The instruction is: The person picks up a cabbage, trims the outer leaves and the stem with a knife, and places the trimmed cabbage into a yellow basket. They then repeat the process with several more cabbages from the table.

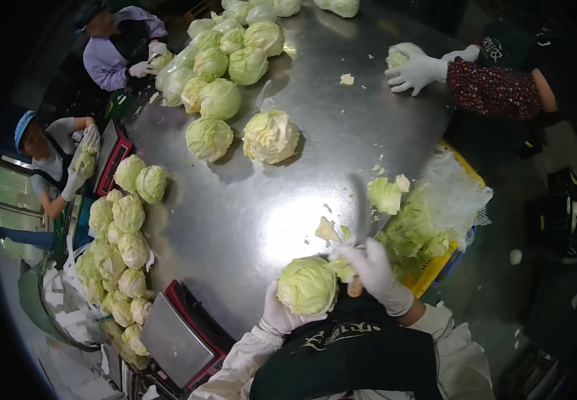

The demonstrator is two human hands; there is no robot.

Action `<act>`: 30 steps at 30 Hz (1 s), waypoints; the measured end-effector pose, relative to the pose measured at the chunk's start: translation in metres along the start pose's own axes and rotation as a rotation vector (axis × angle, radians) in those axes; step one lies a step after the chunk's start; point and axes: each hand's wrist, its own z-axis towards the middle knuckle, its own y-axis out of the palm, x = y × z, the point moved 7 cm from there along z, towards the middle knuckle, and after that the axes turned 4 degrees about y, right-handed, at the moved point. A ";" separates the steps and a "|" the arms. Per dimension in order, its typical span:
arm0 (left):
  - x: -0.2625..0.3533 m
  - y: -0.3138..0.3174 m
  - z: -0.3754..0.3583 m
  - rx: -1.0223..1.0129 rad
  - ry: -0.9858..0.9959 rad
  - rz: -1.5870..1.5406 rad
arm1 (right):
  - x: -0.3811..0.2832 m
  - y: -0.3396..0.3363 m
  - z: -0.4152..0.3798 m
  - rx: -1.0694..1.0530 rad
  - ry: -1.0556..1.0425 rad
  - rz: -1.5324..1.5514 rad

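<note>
My left hand (282,313), in a white glove, is wrapped under and beside a round green cabbage (308,286) just in front of my apron. My gloved right hand (376,270) is closed at the cabbage's right side. Below its fingers shows a brown handle (355,288), which looks like that of a knife; its blade is blurred or hidden. A pale green leaf (343,269) hangs between the right hand and the cabbage. A cut-off leaf piece (327,230) lies on the metal table (235,207) just beyond.
A yellow crate (440,267) with loose leaves and white netting stands at the right edge. Cabbages (212,138) are piled at the far left, more (128,213) along the left edge, near a scale (176,340). Across the table, a co-worker's gloved hand (416,70) holds a cabbage.
</note>
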 end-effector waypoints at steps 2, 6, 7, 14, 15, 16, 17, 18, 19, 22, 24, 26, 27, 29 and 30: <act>-0.008 -0.003 0.004 -0.036 -0.052 -0.115 | 0.006 -0.039 0.003 0.179 0.043 0.188; -0.012 0.006 0.004 0.019 -0.123 -0.239 | -0.015 -0.087 -0.006 0.384 -0.005 -0.346; -0.011 0.009 0.004 0.005 -0.116 -0.236 | -0.016 -0.086 -0.010 0.381 -0.063 -0.485; -0.015 0.008 0.006 0.017 -0.116 -0.194 | -0.020 -0.003 -0.043 -0.073 -0.218 -0.675; -0.015 0.010 0.006 0.000 -0.092 -0.234 | -0.021 0.005 -0.044 -0.115 -0.283 -0.767; -0.015 0.012 0.006 -0.016 -0.068 -0.273 | -0.021 0.010 -0.044 -0.125 -0.313 -0.750; -0.016 0.011 0.006 -0.016 -0.072 -0.272 | -0.021 0.015 -0.043 -0.136 -0.344 -0.734; -0.014 0.006 0.006 0.016 -0.048 -0.175 | -0.022 0.015 -0.041 -0.132 -0.341 -0.735; -0.011 0.003 0.007 0.047 -0.024 -0.079 | -0.023 0.017 -0.040 -0.142 -0.372 -0.794; -0.006 0.001 0.003 0.050 0.015 0.013 | -0.020 0.018 -0.038 -0.162 -0.362 -0.919; 0.000 -0.004 -0.001 0.103 0.072 0.220 | -0.011 0.016 -0.036 -0.172 -0.323 -0.983; 0.001 -0.009 -0.002 0.125 0.077 0.288 | 0.004 0.015 -0.033 -0.218 -0.248 -1.051; 0.002 -0.012 -0.003 0.148 0.085 0.361 | 0.006 0.015 -0.033 -0.220 -0.245 -1.053; 0.000 -0.010 -0.002 0.175 0.110 0.388 | 0.005 0.016 -0.033 -0.181 -0.268 -1.073; 0.001 -0.009 -0.002 0.202 0.133 0.420 | 0.008 0.017 -0.032 -0.183 -0.267 -1.075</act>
